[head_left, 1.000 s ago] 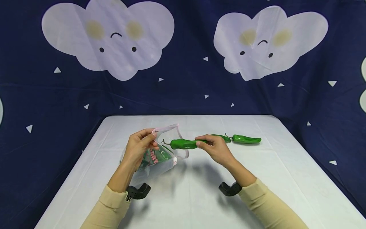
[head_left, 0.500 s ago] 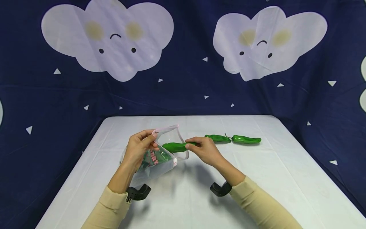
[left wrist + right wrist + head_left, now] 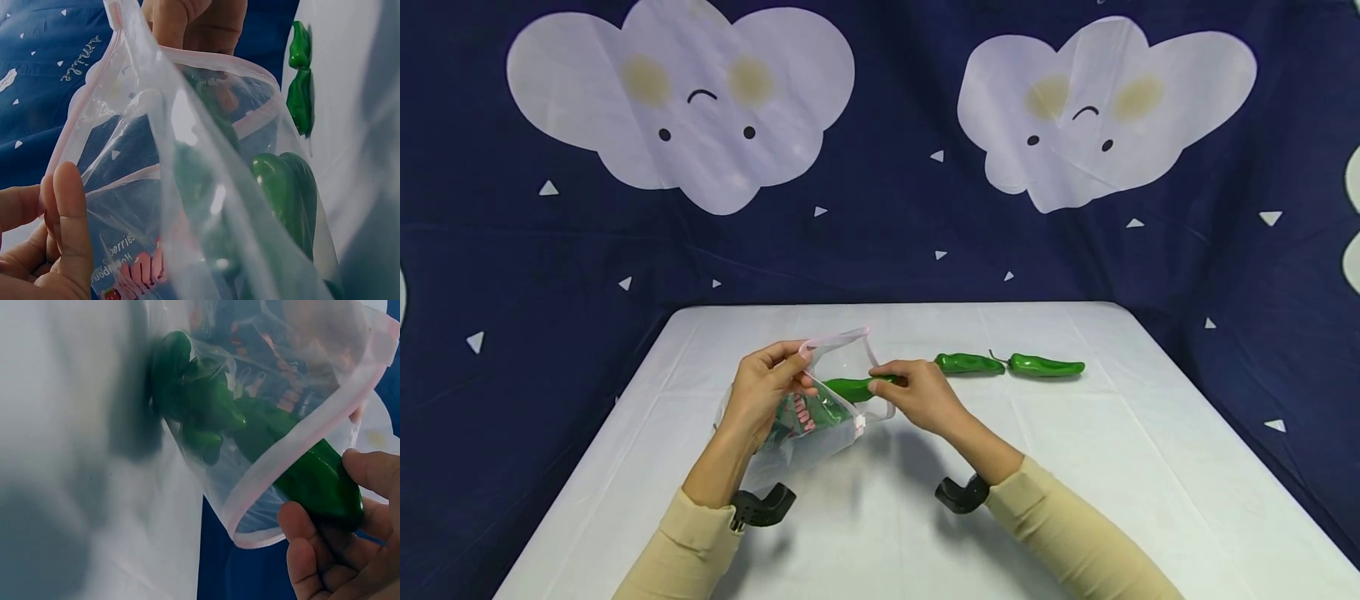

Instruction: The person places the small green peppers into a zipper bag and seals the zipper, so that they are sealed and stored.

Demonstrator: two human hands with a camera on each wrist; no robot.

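My left hand (image 3: 766, 385) pinches the pink-edged rim of a clear zip bag (image 3: 816, 442), whose mouth gapes toward the right. Several green peppers (image 3: 206, 400) lie inside the bag, seen through its plastic. My right hand (image 3: 919, 395) grips one green pepper (image 3: 850, 389) by its end at the bag's mouth. In the right wrist view, most of this pepper (image 3: 322, 487) is past the pink rim, with thumb and fingers around the end outside. Pink lettering (image 3: 147, 265) on the bag shows in the left wrist view.
Two more green peppers, one nearer (image 3: 970, 363) and one farther right (image 3: 1047, 366), lie in a row on the white-covered table (image 3: 1075, 467). Behind the table hangs a dark blue cloth (image 3: 895, 233) printed with clouds.
My right hand has moved left, carrying the pepper stem end first into the bag's mouth. My left hand and the bag have stayed about where they were.
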